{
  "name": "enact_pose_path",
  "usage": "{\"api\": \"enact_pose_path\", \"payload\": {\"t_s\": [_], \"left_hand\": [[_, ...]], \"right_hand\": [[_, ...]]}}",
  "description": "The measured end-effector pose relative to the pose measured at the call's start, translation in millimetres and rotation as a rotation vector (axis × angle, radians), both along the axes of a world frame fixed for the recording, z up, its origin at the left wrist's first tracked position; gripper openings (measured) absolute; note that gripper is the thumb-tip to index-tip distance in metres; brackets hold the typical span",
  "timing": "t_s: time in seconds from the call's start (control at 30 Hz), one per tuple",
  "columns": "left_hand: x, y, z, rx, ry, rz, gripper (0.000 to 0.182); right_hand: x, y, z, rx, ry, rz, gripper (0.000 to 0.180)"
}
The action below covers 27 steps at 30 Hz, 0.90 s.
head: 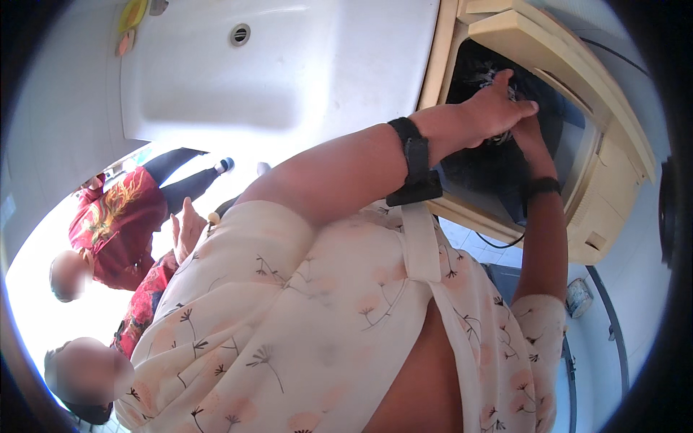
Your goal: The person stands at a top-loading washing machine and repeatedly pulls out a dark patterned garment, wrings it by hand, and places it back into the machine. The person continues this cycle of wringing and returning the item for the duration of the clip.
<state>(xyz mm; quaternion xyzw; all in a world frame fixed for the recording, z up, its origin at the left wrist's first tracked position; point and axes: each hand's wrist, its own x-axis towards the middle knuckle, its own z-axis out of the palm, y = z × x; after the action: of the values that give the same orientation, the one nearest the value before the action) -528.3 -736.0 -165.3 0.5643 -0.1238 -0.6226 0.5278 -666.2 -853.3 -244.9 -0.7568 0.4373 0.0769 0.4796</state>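
My left hand [490, 115] reaches over the dark tub [471, 178] of a cream appliance that looks like a washing machine. It grips a dark bundle with whitish strands or pattern [490, 76], perhaps cloth, which shows above and below the hand. The thumb and one finger stick out. Right beside and partly under it is my right hand [529, 132], its fingers mostly hidden, so its grip is unclear. A black strap with a small box [416, 162] circles my left wrist, and another dark band [543, 187] is on the right.
A white basin [325, 59] with a drain [240, 34] adjoins the appliance. Its cream lid [541, 48] is raised at the far side. A dark cable [501, 246] hangs by the near edge. Two people in red tops [119, 227] are at left. A pail [579, 297] is at right.
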Motion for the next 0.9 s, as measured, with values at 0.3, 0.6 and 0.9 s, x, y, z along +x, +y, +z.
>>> {"api": "enact_pose_path", "payload": {"t_s": [0.3, 0.6, 0.9], "left_hand": [[17.1, 13.3, -15.9, 0.212, 0.023, 0.057, 0.050], [5.5, 7.4, -37.3, 0.329, 0.253, 0.313, 0.048], [2.5, -1.5, -42.8, 0.250, 0.662, 0.258, 0.032]], "right_hand": [[10.2, 19.2, -92.3, -0.036, 0.240, 0.621, 0.039], [4.0, 42.4, 16.0, 0.235, -0.384, -0.213, 0.051], [-21.4, 111.3, 177.2, 0.224, -0.652, -0.206, 0.044]]}}
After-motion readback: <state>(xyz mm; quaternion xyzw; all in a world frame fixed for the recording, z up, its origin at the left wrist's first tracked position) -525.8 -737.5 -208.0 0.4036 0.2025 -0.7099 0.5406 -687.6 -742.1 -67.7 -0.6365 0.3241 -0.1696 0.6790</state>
